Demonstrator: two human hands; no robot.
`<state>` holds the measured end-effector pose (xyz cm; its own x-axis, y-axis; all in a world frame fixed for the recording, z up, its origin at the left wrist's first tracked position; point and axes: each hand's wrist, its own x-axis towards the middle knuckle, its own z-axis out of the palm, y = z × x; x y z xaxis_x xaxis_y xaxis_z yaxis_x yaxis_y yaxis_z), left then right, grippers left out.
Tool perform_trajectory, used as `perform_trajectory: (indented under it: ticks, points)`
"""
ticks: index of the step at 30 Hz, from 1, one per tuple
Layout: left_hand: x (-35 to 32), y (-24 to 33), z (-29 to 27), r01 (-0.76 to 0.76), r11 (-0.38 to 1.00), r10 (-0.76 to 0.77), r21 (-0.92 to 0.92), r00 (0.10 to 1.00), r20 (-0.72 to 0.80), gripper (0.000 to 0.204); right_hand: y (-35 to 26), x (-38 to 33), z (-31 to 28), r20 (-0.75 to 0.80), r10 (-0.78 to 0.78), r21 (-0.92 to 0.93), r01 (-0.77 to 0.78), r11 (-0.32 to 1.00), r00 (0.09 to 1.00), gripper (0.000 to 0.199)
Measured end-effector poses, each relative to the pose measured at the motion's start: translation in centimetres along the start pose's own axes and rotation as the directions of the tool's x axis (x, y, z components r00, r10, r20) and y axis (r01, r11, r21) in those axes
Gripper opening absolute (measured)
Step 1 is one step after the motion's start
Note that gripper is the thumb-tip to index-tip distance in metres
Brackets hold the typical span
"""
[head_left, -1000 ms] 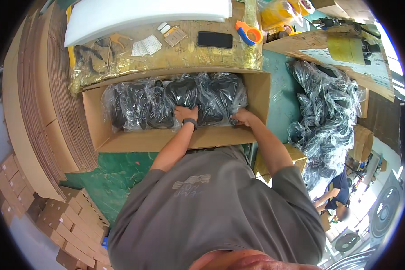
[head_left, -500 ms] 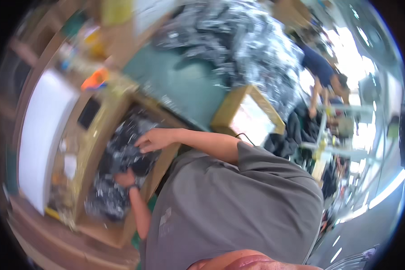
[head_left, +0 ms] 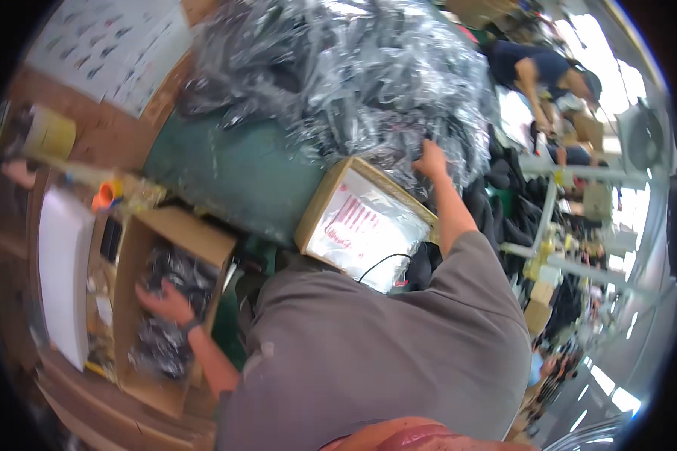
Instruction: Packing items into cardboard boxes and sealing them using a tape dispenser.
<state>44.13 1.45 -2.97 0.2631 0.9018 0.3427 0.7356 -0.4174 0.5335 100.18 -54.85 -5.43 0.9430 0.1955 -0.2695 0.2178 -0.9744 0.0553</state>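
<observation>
My left hand [head_left: 164, 302] rests flat, fingers apart, on black items wrapped in clear plastic [head_left: 164, 331] inside an open cardboard box [head_left: 177, 229] at the lower left. My right hand [head_left: 431, 159] reaches far out to the right and touches the edge of a big heap of plastic-wrapped black items [head_left: 353, 83] on a green table [head_left: 233, 177]. Whether its fingers have closed on a bag is not visible. A smaller open box with clear bags and red-printed sheets [head_left: 361, 225] sits between the hands.
A tape roll [head_left: 51, 134] and an orange tape dispenser [head_left: 105, 197] lie near the left edge, beside a white foam sheet [head_left: 56, 270]. Another person in a dark shirt [head_left: 541, 71] works at the upper right near metal racks [head_left: 557, 225].
The view has swung sharply to the right. My right hand left the cardboard box and stretched out to the heap of bagged items. My left hand stayed in the box.
</observation>
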Motion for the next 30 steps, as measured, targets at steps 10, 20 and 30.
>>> perform_trajectory:
  ticks: [10,20,30]
  points:
    - [-5.4,22.5,1.2,0.955,-0.105,0.458,-0.277,0.294,0.839,0.093,-17.9,-14.3,-18.7,-0.691,-0.615,0.686,0.614,-0.391,0.381,0.03]
    - [-7.3,0.3,-6.9,0.142,0.694,0.288,-0.706,0.844,0.453,0.083,-58.1,-29.5,-6.5,0.178,-0.779,0.972,-0.231,0.043,0.602,0.054]
    - [-6.1,-19.6,-14.7,0.296,0.914,-0.105,-0.277,0.833,0.543,0.064,-73.9,-26.9,20.2,0.298,-0.618,0.062,0.632,0.773,0.727,0.074]
